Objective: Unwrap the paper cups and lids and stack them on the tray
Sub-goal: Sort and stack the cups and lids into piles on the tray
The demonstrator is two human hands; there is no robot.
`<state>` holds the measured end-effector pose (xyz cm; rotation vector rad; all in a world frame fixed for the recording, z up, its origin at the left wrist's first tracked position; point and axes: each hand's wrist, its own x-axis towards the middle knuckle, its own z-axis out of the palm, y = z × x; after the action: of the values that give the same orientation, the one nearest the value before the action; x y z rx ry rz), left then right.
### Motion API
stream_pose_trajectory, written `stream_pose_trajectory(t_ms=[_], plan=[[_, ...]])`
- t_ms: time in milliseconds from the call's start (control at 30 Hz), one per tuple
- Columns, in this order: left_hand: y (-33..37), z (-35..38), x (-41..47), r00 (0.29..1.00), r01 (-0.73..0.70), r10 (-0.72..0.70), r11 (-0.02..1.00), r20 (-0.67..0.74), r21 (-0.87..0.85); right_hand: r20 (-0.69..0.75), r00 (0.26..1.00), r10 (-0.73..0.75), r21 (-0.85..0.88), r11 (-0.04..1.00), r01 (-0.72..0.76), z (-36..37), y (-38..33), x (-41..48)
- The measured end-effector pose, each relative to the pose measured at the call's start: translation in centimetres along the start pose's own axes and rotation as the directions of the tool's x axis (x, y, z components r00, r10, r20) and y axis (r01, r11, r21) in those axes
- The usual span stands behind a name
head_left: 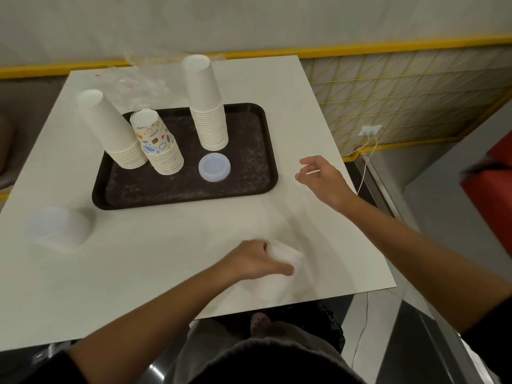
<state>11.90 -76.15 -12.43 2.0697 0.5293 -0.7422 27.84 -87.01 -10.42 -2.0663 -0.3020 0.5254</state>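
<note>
A dark tray (pixel 249 187) lies on the white table (pixel 144 261). On it stand a tall stack of white cups (pixel 207 103), a shorter stack of patterned cups (pixel 159 144), another white cup stack (pixel 113 128) at its left end, and a low pile of translucent lids (pixel 214 167). My left hand (pixel 256 261) grips a blurred white stack of lids in clear wrap (pixel 285 261) near the table's front edge. My right hand (pixel 322 177) hovers right of the tray, fingers loosely curled, holding nothing. A wrapped lid stack (pixel 59 227) lies on the table at the left.
Crumpled clear plastic wrap (pixel 144 84) lies at the table's far edge behind the tray. A yellow wire-mesh panel (pixel 415 92) and a white cable (pixel 365 162) are to the right. A red object (pixel 496 195) sits at the far right.
</note>
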Motion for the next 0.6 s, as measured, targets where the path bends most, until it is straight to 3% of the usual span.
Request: stream_pose_trajectory(t_ms=[67, 133, 233, 367, 600], plan=[[0.3, -1.9, 0.1, 0.999, 0.020, -0.026, 0.980, -0.030, -0.197, 0.004, 1.000, -0.022, 0.007, 1.000, 0.022, 0.2, -0.3, -0.2], [0.6, -4.5, 0.1, 0.997, 0.038, -0.065, 0.903, -0.048, -0.427, 0.001, 0.998, -0.065, -0.006, 0.998, 0.065, 0.4, -0.9, -0.3], [0.5, -8.7, 0.1, 0.990, 0.019, -0.103, 0.775, -0.097, -0.632, -0.002, 0.988, -0.154, -0.040, 0.987, 0.154, 1.1, -2.2, -0.4], [-0.1, -12.8, -0.5, 0.982, -0.057, -0.118, 0.566, -0.149, -0.822, 0.053, 0.975, -0.217, 0.029, 0.976, 0.216, 2.7, -4.5, -0.4], [0.4, -16.2, -0.9, 0.972, -0.219, -0.009, 0.317, -0.233, -0.923, 0.191, 0.967, -0.170, 0.288, 0.951, 0.110, 6.8, -8.8, -0.4]])
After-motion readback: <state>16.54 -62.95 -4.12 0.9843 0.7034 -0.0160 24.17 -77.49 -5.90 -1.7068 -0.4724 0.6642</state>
